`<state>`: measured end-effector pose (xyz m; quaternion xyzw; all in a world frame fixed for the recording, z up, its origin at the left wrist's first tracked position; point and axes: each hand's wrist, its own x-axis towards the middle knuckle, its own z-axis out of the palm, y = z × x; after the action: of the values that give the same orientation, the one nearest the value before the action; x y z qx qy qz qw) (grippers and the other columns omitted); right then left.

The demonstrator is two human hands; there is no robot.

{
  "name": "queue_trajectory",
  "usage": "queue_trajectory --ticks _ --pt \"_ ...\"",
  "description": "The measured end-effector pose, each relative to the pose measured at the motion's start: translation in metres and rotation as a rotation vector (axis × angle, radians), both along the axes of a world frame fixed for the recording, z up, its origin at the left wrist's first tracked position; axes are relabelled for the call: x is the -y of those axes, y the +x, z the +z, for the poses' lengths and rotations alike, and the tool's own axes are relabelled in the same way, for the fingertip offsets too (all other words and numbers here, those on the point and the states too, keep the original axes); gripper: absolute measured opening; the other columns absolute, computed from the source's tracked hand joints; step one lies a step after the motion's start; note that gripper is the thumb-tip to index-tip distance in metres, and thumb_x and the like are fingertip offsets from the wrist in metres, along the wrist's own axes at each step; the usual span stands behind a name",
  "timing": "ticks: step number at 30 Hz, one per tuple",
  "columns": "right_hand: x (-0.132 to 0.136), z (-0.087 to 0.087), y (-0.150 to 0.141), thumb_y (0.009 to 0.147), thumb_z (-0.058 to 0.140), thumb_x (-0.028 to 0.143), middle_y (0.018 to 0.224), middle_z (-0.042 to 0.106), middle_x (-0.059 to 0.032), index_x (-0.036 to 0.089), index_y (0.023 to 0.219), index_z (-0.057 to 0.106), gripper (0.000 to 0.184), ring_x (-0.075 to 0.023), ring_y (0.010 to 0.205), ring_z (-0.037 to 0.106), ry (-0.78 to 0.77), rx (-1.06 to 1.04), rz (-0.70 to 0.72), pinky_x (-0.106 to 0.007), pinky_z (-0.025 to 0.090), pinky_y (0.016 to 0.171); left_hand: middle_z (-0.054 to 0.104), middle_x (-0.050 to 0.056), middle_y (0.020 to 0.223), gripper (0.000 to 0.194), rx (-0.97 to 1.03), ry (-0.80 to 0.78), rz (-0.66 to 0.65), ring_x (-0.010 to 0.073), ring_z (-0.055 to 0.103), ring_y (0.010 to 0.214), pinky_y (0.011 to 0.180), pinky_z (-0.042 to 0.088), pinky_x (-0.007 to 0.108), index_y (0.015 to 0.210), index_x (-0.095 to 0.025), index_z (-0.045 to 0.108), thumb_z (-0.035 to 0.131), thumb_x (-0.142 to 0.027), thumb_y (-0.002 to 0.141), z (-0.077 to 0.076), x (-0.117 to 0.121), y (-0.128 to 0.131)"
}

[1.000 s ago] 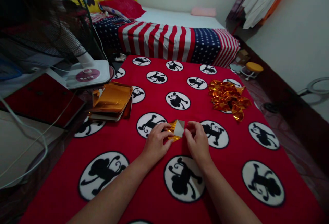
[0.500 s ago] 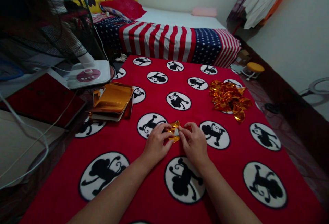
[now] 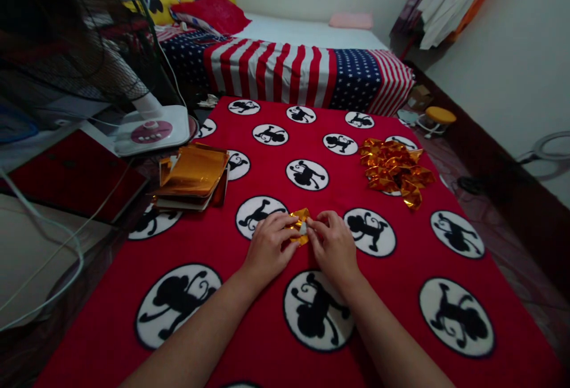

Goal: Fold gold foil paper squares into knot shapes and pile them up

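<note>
Between my two hands, just above or on the red cloth, is a small piece of gold foil paper (image 3: 301,215), partly folded, with a pale patch at its middle. My left hand (image 3: 271,244) pinches its left side between thumb and fingers. From the other side, the thumb and fingertips of my right hand (image 3: 333,239) close on its right edge. Fingers cover much of the paper, so its full shape is hidden. A stack of flat gold foil sheets (image 3: 200,168) lies at the left, and a pile of folded gold foil pieces (image 3: 394,165) at the right.
The red cloth with monkey prints (image 3: 262,269) covers the surface before me. A white fan base (image 3: 171,124) stands at the far left, with a cable (image 3: 66,216) below it. Behind is a bed with a striped and starred cover (image 3: 285,70); a yellow-topped stool (image 3: 440,116) is at right.
Both hands stay on the foil paper with nearly the same grip; the fingers have shifted slightly. The whole view has moved a little.
</note>
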<state>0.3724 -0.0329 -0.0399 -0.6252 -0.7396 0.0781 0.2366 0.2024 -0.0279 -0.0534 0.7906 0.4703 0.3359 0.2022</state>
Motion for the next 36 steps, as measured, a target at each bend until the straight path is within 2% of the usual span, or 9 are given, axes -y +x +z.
queue_trajectory --ticks 4,7,11,15,20,25,31,33,36 --pt "-0.018 0.003 0.000 0.090 0.054 0.028 0.087 0.061 -0.0030 0.022 0.078 0.069 0.020 -0.0150 0.073 0.056 -0.065 -0.041 -0.040 -0.027 0.037 0.064 0.069 0.003 0.116 0.017 -0.016 -0.008 0.008 0.0258 0.054 0.115 0.094 0.044 0.048 0.089 -0.025 0.072 0.070 -0.015 0.076 0.001 -0.001 0.000" --pt "-0.033 0.006 -0.002 0.086 0.058 0.033 0.074 0.063 -0.0007 0.022 0.068 0.065 0.022 -0.0140 0.063 0.055 -0.126 -0.050 -0.124 -0.027 0.032 0.058 0.069 0.002 0.116 0.018 -0.022 -0.020 0.006 0.0259 0.054 0.115 0.094 0.044 0.048 0.089 -0.026 0.071 0.070 -0.014 0.076 0.002 -0.001 0.000" --pt "-0.048 0.009 -0.007 0.080 0.065 0.035 0.070 0.067 0.0000 0.023 0.076 0.065 0.012 -0.0159 0.064 0.059 -0.185 -0.082 -0.211 -0.026 0.030 0.056 0.068 0.001 0.117 0.017 -0.031 -0.030 0.009 0.0255 0.053 0.116 0.094 0.043 0.047 0.090 -0.026 0.070 0.070 -0.014 0.076 0.003 -0.001 -0.001" --pt "-0.053 0.009 -0.008 0.076 0.068 0.034 0.075 0.069 -0.0007 0.024 0.079 0.068 0.010 -0.0156 0.066 0.060 -0.226 -0.073 -0.167 -0.025 0.030 0.055 0.068 0.001 0.117 0.017 -0.037 -0.031 0.004 0.0253 0.053 0.116 0.095 0.043 0.047 0.090 -0.026 0.070 0.070 -0.015 0.077 0.003 -0.001 -0.001" --pt "-0.054 0.010 -0.008 0.074 0.067 0.031 0.073 0.068 0.0002 0.023 0.071 0.065 0.009 -0.0148 0.065 0.059 -0.226 -0.068 -0.132 -0.024 0.030 0.055 0.067 0.002 0.118 0.015 -0.030 -0.019 -0.002 0.0251 0.053 0.115 0.095 0.042 0.046 0.089 -0.025 0.069 0.070 -0.015 0.077 0.002 -0.001 -0.001" --pt "-0.052 0.006 -0.005 0.075 0.063 0.031 0.066 0.065 0.0015 0.022 0.069 0.063 0.010 -0.0134 0.060 0.057 -0.228 -0.183 -0.104 -0.023 0.032 0.055 0.066 0.000 0.121 0.017 -0.044 -0.022 -0.006 0.0249 0.050 0.117 0.095 0.040 0.046 0.091 -0.026 0.069 0.069 -0.015 0.078 0.002 0.000 -0.002" --pt "-0.043 -0.005 0.013 0.071 0.059 0.024 0.058 0.060 0.0010 0.020 0.062 0.055 0.010 -0.0128 0.054 0.054 -0.247 -0.306 -0.144 -0.022 0.034 0.051 0.054 0.001 0.135 0.016 -0.068 -0.058 0.031 0.0239 0.048 0.121 0.098 0.038 0.043 0.089 -0.027 0.071 0.073 -0.018 0.076 0.005 -0.001 -0.003" --pt "-0.036 -0.007 0.020 0.070 0.059 0.022 0.057 0.059 0.0021 0.020 0.067 0.054 0.005 -0.0125 0.052 0.054 -0.240 -0.331 -0.158 -0.022 0.035 0.050 0.056 0.002 0.130 0.015 -0.077 -0.054 0.043 0.0239 0.050 0.118 0.097 0.038 0.042 0.085 -0.026 0.072 0.076 -0.018 0.073 0.008 -0.003 -0.003" --pt "-0.022 -0.006 0.027 0.071 0.057 0.020 0.058 0.059 0.0028 0.021 0.072 0.054 0.004 -0.0121 0.051 0.054 -0.267 -0.363 -0.135 -0.021 0.036 0.048 0.064 0.002 0.108 0.010 -0.113 -0.048 0.017 0.0214 0.055 0.104 0.090 0.038 0.039 0.080 -0.024 0.071 0.076 -0.019 0.073 0.012 -0.006 -0.004"
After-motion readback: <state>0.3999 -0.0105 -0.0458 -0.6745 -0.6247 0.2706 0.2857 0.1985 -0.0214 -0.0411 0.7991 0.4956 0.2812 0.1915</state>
